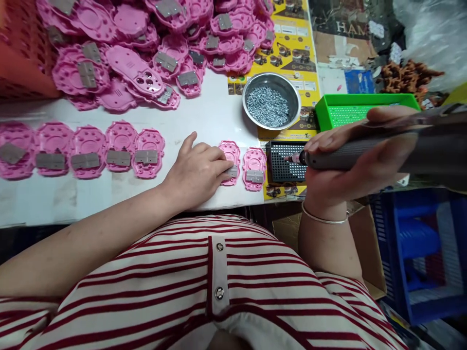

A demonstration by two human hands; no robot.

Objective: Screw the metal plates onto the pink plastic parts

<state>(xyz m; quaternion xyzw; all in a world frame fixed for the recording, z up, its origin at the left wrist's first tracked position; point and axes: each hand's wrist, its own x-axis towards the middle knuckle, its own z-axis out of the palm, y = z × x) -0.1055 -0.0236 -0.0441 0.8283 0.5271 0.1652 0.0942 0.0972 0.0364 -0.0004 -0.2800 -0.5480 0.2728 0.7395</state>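
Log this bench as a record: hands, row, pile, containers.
Left hand: touches a pink shell, another shell to its right
Right hand: holds a dark power tool, tip over the black tray
Row: five pink shells with grey plates, far left
Pile: many pink shells beside an orange basket
Containers: metal bowl of small metallic pieces; green tray

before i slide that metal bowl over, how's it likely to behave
The bowl will probably feel heavy for its size, since many small metal pieces cover its bottom. They'd likely shift or spill if it tipped, being loose and uncovered. Its smooth, shiny rim may be slightly slippery.
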